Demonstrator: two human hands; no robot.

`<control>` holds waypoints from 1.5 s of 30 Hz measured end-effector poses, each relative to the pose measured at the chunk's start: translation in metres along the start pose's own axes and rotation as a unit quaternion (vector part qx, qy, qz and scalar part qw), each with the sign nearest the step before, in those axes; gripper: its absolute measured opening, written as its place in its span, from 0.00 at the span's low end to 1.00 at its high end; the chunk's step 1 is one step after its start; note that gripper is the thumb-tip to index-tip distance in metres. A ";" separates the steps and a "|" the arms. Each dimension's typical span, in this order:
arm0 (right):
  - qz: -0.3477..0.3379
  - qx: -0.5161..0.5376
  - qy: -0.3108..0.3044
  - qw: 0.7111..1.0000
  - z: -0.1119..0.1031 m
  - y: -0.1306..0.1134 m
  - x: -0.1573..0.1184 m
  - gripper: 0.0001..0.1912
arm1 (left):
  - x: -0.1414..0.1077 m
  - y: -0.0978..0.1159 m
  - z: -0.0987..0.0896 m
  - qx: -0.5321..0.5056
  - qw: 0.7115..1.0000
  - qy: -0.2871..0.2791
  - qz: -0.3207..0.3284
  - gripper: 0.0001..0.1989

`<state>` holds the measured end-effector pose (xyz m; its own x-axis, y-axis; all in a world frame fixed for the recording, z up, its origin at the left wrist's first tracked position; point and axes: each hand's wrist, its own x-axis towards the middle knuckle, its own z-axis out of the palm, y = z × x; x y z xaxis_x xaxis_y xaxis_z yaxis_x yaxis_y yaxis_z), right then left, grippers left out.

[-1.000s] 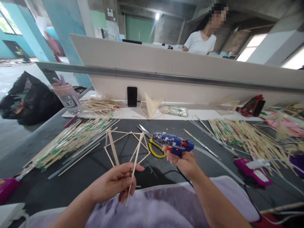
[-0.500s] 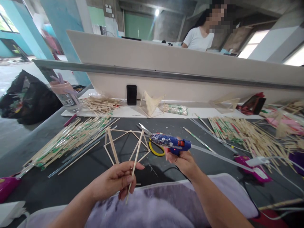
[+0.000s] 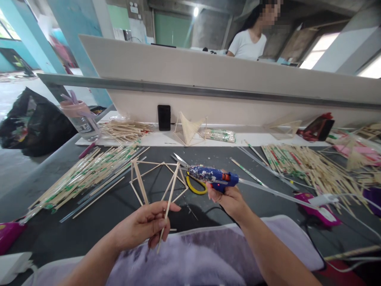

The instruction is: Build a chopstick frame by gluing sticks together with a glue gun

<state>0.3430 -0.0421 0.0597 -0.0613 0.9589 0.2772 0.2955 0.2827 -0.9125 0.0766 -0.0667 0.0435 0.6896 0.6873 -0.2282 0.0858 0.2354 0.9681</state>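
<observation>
My left hand (image 3: 151,224) pinches a thin wooden stick (image 3: 170,194) between thumb and fingers; it slants up toward the top right corner of a stick frame (image 3: 142,180). That open frame of joined sticks stands on the dark table just beyond the hand. In my right hand (image 3: 228,198) is a blue glue gun (image 3: 210,176), its body spotted with white residue and a clear glue stick (image 3: 268,190) trailing from its back. The gun's nozzle is close to the stick's upper end; whether they touch I cannot tell. Yellow-handled scissors (image 3: 198,188) lie partly behind the gun.
Bundles of wooden sticks lie left (image 3: 89,174) and right (image 3: 300,167). Along the back stand a phone (image 3: 164,118) and a finished-looking stick model (image 3: 189,129). A lilac cloth (image 3: 190,258) covers the near edge. A person in a white shirt (image 3: 247,44) is behind the partition.
Both hands, the stick and the glue gun hold nearly the same positions. The view has shifted very slightly, and the person behind the partition has moved a little.
</observation>
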 end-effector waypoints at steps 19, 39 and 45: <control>0.043 0.037 0.023 0.998 0.001 0.004 -0.001 0.20 | 0.000 0.001 0.001 -0.004 1.000 0.005 -0.009 0.26; 0.000 0.054 -0.065 0.996 -0.007 0.004 -0.002 0.16 | -0.017 0.012 -0.027 -0.139 0.954 0.095 0.247 0.08; -0.032 -0.010 -0.091 0.995 -0.003 -0.002 -0.004 0.09 | -0.017 0.021 -0.030 -0.123 0.915 0.236 0.304 0.06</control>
<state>0.3450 -0.0463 0.0613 -0.2508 0.9286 0.2737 0.3052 0.3441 -0.8879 0.0453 -0.0525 0.0648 0.1638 0.9489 0.2699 -0.4156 -0.1817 0.8912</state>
